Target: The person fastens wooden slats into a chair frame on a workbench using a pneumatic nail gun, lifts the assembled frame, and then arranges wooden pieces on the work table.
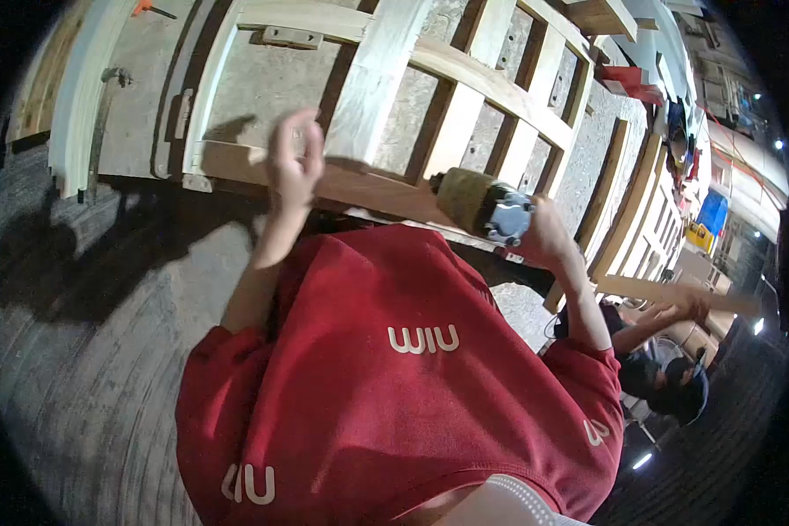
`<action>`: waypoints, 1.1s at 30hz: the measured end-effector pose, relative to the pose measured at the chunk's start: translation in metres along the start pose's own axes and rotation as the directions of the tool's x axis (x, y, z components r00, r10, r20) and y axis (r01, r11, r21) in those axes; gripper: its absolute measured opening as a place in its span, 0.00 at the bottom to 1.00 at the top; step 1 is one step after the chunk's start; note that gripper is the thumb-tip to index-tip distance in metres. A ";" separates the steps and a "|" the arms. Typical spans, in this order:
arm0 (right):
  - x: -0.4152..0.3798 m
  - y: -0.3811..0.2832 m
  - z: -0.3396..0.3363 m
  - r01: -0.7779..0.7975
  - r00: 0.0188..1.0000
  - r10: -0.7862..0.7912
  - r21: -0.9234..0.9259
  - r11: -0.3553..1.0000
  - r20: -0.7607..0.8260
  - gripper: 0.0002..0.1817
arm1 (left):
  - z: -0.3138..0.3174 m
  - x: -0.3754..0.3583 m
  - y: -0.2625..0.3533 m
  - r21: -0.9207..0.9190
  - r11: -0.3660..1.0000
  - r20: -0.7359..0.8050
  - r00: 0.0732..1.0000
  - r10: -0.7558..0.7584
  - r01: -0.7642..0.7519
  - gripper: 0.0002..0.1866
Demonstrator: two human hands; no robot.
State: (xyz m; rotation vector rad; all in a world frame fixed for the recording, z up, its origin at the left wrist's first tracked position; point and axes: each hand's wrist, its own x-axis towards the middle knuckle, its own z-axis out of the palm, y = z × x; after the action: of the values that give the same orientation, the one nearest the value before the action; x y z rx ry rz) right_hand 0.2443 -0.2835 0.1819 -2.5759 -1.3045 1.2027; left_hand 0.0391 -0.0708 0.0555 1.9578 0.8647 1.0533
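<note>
My right hand [548, 235] grips a power tool [478, 203] with a tan body and a grey bolted end. The tool's dark nose points left, over the near rail of a slatted wooden frame [368, 92]. My left hand [296, 162] hovers close above that near rail [373, 191] on the left, fingers partly bent and apart, with nothing in them. Pale slats and crosspieces form the frame, which lies on a speckled board worktop [280, 83].
A metal clamp or fitting [117, 77] and an orange-handled tool [149, 9] are at the upper left. More wooden frames [657, 210] extend to the right. Another person [666, 377] there has a hand on a board [666, 291]. A red box [631, 83] stands at the back.
</note>
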 end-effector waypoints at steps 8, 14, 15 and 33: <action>0.057 0.051 -0.068 0.274 0.955 -0.239 0.208 0.939 -0.178 0.20 | 0.135 -0.058 0.074 0.111 0.994 0.424 0.904 -0.058 0.012 0.29; 0.099 0.057 -0.089 0.326 0.941 -0.333 -0.095 0.941 -0.064 0.18 | 0.158 -0.071 0.073 0.168 0.980 0.441 0.880 -0.176 0.111 0.34; 0.106 0.061 -0.088 0.355 0.929 -0.364 -0.118 0.927 -0.063 0.18 | 0.158 -0.071 0.074 0.166 0.980 0.416 0.894 -0.168 0.107 0.33; 0.123 0.052 -0.089 0.378 0.924 -0.380 -0.039 0.925 -0.046 0.21 | 0.161 -0.067 0.072 0.143 0.989 0.385 0.919 -0.086 0.033 0.25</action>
State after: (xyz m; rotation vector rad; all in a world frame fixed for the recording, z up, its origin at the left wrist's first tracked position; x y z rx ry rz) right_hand 0.3802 -0.2047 0.1500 -2.2052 -1.7158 1.0407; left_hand 0.1655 -0.2080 0.0277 2.1400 0.7795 0.5481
